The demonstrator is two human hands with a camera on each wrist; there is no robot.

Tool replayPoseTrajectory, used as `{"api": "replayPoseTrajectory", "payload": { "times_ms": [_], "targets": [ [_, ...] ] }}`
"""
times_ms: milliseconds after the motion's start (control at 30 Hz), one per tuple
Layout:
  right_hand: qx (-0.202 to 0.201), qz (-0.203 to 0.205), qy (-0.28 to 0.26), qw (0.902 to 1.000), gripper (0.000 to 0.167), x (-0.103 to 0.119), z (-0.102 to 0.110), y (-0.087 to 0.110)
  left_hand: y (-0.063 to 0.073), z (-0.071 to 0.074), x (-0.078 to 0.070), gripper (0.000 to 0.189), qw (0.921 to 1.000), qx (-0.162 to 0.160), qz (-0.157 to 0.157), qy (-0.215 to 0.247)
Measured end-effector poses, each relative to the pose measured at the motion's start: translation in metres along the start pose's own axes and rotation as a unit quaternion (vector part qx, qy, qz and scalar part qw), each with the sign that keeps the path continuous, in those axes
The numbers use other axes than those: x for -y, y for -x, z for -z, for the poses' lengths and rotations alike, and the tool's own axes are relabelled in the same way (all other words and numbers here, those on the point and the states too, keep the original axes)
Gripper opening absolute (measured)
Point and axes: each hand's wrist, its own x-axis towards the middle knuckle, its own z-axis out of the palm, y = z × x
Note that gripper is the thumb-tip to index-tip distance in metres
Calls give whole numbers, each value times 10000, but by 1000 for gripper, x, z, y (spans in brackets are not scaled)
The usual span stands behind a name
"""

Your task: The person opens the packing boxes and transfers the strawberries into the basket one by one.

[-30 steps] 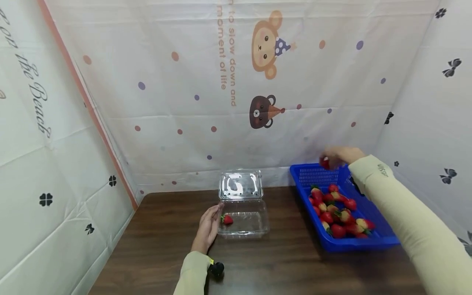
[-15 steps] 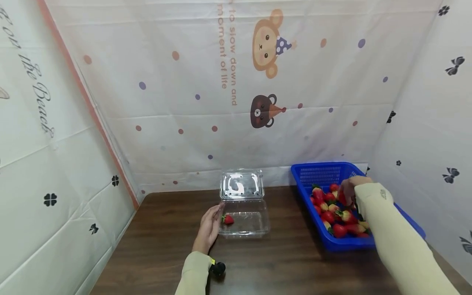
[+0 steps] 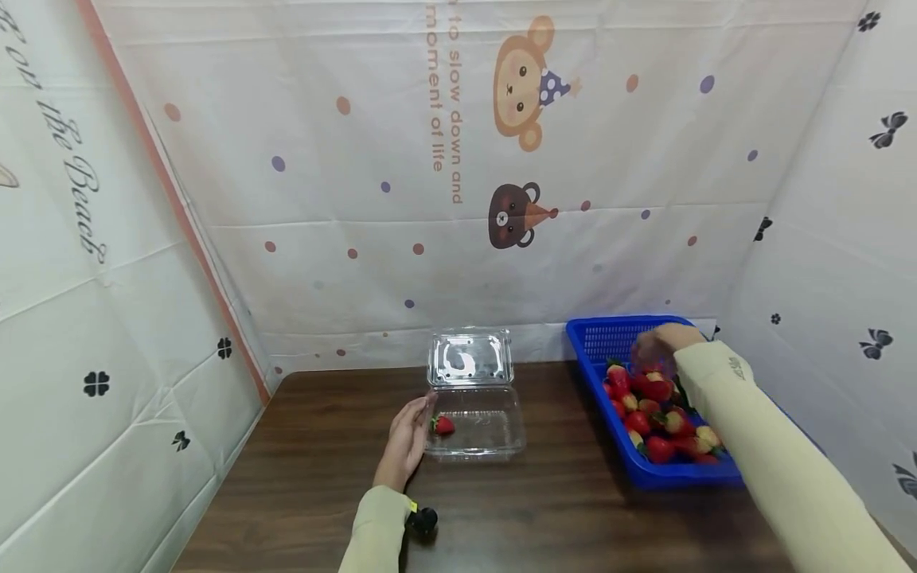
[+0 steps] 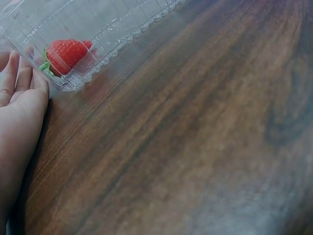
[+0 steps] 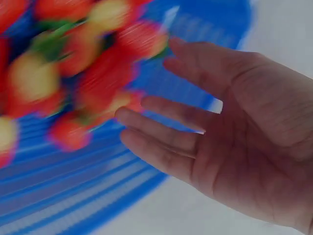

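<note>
My left hand (image 3: 407, 442) rests against the left wall of a clear plastic clamshell box (image 3: 494, 434), fingers fairly straight along it. The box stands with its lid (image 3: 470, 358) raised at the back. Inside, a single strawberry (image 4: 68, 56) lies at the left end, its green leaves facing the hand. Over the back part of a blue basket (image 3: 648, 477), my right hand (image 5: 234, 112) is spread, with nothing in its palm. Its fingertips point at the pile of strawberries (image 5: 105, 78), which are red with some pale yellowish ends. That hand is blurred in the head view.
The brown wooden table (image 3: 544, 517) bears both box and basket, with a gap of wood between them. A printed white cloth (image 3: 344, 183) hangs close behind. A black wrist camera (image 3: 423, 521) is strapped below my left hand.
My right hand carried a strawberry above the basket's back, lowered it among the others and let it go; now it has shifted back and left, empty. The left hand stayed in place.
</note>
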Motion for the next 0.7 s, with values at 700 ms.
{"api": "replayPoseTrajectory", "payload": {
  "times_ms": [700],
  "targets": [
    [-262, 3895, 3091, 8672, 38, 273, -123, -49, -1, -2, -4, 27, 9998, -158, 51, -122]
  ]
}}
